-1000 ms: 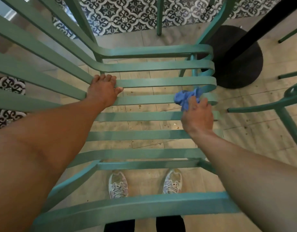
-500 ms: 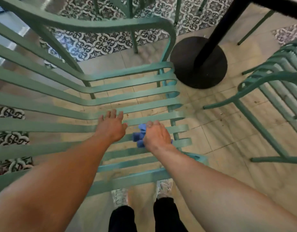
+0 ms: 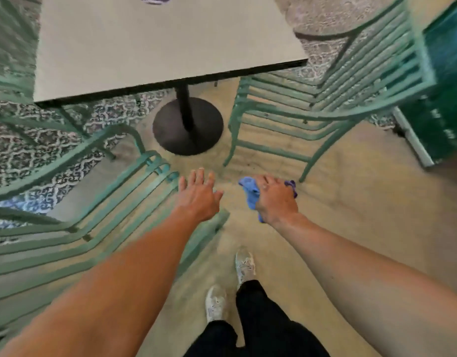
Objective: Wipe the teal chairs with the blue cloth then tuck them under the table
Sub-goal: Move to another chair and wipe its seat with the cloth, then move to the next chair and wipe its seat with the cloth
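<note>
R fingers (image 3: 267, 182) curled, clamped on blue cloth (image 3: 251, 193); L hand (image 3: 199, 195) fingers straight, spread, holding nothing. Landmark: counter (image 3: 155, 42). Right teal chair (image 3: 322, 99) sits up and right of the cloth, beside counter's right corner, R hand nearer. Left teal chair (image 3: 75, 215) just left of L hand, slats running toward counter base (image 3: 187, 126).

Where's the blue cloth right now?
In the head view, the blue cloth is bunched in the right hand, held over bare floor between the two teal chairs, below the table's black base.
</note>
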`<state>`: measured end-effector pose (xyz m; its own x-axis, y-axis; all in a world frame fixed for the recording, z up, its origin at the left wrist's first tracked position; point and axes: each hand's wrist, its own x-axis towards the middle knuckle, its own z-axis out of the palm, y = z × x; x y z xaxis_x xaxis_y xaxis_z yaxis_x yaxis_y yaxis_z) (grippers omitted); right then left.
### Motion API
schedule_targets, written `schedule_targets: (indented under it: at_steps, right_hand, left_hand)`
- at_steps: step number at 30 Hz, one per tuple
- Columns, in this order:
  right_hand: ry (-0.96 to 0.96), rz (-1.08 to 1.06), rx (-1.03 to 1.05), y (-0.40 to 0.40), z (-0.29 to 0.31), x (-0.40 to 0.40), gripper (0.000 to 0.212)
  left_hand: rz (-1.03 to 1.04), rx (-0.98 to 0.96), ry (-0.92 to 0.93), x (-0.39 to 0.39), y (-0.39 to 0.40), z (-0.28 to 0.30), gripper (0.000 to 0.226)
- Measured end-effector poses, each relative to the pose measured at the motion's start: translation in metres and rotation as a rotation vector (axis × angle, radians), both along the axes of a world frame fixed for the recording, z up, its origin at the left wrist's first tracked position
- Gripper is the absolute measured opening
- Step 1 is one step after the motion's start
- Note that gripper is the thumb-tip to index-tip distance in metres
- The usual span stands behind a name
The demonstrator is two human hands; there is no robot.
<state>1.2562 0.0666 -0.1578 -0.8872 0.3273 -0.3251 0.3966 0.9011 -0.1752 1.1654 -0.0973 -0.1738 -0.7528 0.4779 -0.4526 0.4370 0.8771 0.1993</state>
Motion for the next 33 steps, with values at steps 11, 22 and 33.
schedule_targets:
  at_steps: [11, 22, 33]
  right_hand:
    - [-0.251, -0.487, 0.017, 0.170, 0.046, 0.189, 0.077]
    - [-0.316, -0.682, -0.160, 0.360, 0.036, 0.330, 0.036]
    - [-0.275, -0.616, -0.193, 0.520, 0.041, 0.310, 0.019]
  left_hand:
    - [-0.566, -0.072, 0.004, 0.127, 0.226, 0.054, 0.070]
    - [-0.719, -0.169, -0.051, 0.248, 0.442, 0.033, 0.068]
    - [-0.674, -0.213, -0.012, 0.227, 0.591, 0.023, 0.069]
